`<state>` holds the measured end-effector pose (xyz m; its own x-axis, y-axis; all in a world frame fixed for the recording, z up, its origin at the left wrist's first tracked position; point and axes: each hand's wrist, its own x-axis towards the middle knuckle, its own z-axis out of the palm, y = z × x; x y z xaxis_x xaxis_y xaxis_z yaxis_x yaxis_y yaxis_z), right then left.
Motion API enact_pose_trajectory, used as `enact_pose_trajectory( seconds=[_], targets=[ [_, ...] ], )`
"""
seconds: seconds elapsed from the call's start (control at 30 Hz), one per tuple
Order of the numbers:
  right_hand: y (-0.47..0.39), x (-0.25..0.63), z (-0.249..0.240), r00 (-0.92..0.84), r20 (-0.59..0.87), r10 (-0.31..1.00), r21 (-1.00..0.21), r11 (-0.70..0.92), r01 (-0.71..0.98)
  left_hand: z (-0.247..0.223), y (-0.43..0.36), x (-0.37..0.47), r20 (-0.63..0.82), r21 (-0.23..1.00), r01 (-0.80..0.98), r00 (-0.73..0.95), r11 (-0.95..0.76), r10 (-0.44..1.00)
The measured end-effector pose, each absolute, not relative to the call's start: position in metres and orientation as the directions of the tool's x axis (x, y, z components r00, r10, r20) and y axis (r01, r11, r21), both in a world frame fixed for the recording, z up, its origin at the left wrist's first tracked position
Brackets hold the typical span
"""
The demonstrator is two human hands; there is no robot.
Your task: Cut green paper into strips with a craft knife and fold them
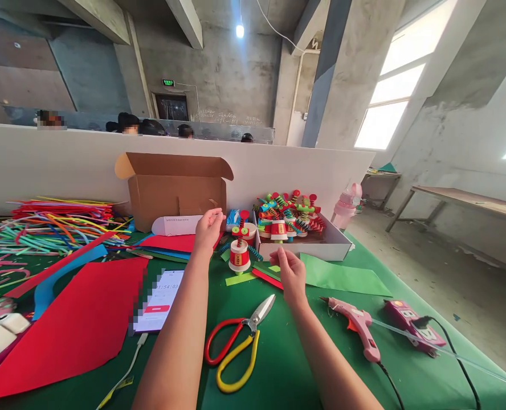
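Note:
My left hand (209,230) is raised in front of the open cardboard box, its fingers curled together; what they hold, if anything, is hidden. Closer to me on the right, my right hand (292,276) has thumb and fingertips drawn together beside the red paper strip (268,279); nothing I can name shows in them. Between the hands stands a small figure (239,255) made from a red and white paper cup, with coiled pipe-cleaner arms and a red and green head. A light green paper strip (240,279) lies in front of it. Scissors (238,341) with red and yellow handles lie nearer me.
A white tray (321,250) holds several finished figures. Pipe cleaners (60,228) are heaped left, near red paper (77,313) and a phone (161,299). At right are green paper (342,276), a pink glue gun (358,324), a power strip (413,327) and a bottle (347,208).

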<state>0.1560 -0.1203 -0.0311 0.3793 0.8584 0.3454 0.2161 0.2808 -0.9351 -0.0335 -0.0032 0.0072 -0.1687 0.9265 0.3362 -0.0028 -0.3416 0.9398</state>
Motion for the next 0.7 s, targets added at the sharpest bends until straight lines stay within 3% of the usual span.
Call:
enact_pose_trajectory(
  seconds=[0.17,0.33,0.53,0.7],
  targets=[
    [-0.115,0.157,-0.033,0.344,0.346,0.873,-0.937,0.305,0.168,0.004,-0.004,-0.037,0.301,0.953,0.072,-0.172,-0.293,0.938],
    [-0.069,0.152,-0.015,0.188,0.275,0.943,-0.96,0.259,0.101,0.004,-0.005,-0.044,0.279,0.958,0.117,-0.186,-0.261,0.942],
    [-0.026,0.134,-0.011,0.057,0.205,0.977,-0.975,0.199,0.096,-0.01,-0.008,-0.032,0.227,0.971,0.106,-0.115,-0.215,0.967],
    [-0.017,0.126,-0.017,-0.001,0.221,0.975,-0.969,0.22,0.112,-0.01,-0.004,-0.036,0.266,0.963,0.083,-0.131,-0.257,0.955]
  ],
)
